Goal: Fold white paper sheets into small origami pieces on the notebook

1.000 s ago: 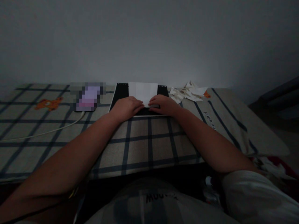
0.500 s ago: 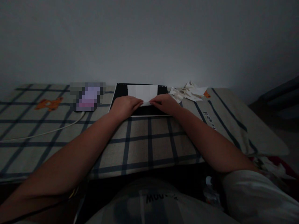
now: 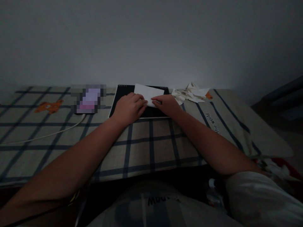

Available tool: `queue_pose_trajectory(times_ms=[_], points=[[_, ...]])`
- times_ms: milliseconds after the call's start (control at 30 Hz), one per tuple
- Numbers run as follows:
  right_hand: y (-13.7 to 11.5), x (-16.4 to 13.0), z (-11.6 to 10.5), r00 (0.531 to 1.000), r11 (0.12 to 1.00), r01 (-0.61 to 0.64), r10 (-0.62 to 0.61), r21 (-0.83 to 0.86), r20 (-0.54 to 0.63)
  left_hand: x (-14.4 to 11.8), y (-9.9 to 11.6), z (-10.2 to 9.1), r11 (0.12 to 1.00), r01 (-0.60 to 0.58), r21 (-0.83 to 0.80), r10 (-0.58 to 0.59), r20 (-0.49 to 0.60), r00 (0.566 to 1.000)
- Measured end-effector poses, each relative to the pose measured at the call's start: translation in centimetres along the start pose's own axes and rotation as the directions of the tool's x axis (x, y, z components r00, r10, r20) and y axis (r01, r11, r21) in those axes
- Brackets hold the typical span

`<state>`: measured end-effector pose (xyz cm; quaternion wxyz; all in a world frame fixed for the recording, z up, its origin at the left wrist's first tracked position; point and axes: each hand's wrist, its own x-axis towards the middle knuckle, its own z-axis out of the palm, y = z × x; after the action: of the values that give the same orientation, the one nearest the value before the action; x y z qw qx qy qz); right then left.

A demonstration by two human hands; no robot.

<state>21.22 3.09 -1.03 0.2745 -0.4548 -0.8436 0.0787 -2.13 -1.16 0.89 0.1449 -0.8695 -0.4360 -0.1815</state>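
Paper occupies both our hands: a small white sheet, smooth and flat, lies slightly skewed on a black rectangular board with a thin pale border along its near edge. Our left hand rests on the board at the sheet's near left corner, its fingers curled and pressing down on the paper's edge. Our right hand meets it from the other side, fingers pinched low on the same near edge, so that the fingertips of the two hands almost touch. Whether either hand truly clasps the sheet or only presses it flat, we cannot tell in this dim light.

The board sits at the far side of a soft, padded surface covered in beige cloth crossed by dark blue check lines, with an orange bear print well to the left. Just right of the board lies a loose heap of crumpled white paper scraps, angular and creased. To the left of the board rests a phone, with a thin pale cable curving away from it across the cloth. A plain grey wall rises behind.
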Motion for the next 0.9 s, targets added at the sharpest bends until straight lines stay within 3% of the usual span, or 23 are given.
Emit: queue_pose_trajectory(times_ms=[300,433,600,800,900], points=[[-0.5,-0.2,0.1,0.998,0.994,0.015,-0.008,-0.108,0.062,0.0,1.2,-0.2,0.992,0.116,0.048,-0.124,0.230,0.965],[-0.3,-0.1,-0.2,0.991,0.984,0.124,-0.118,-0.126,0.056,0.1,1.7,-0.4,0.989,0.134,0.055,-0.144,0.301,0.943],[0.5,0.0,-0.1,0.965,0.960,0.261,-0.257,-0.105,0.044,0.2,1.6,-0.5,0.989,0.144,0.024,-0.144,0.315,0.938],[0.3,0.0,-0.6,0.963,0.961,0.210,-0.171,-0.182,0.209,0.3,0.8,-0.7,0.982,0.185,0.020,-0.183,0.309,0.933],[-0.2,0.0,-1.1,0.961,0.954,0.212,-0.163,-0.212,0.225,0.4,0.5,-0.6,0.984,0.171,0.049,-0.177,0.275,0.945]])
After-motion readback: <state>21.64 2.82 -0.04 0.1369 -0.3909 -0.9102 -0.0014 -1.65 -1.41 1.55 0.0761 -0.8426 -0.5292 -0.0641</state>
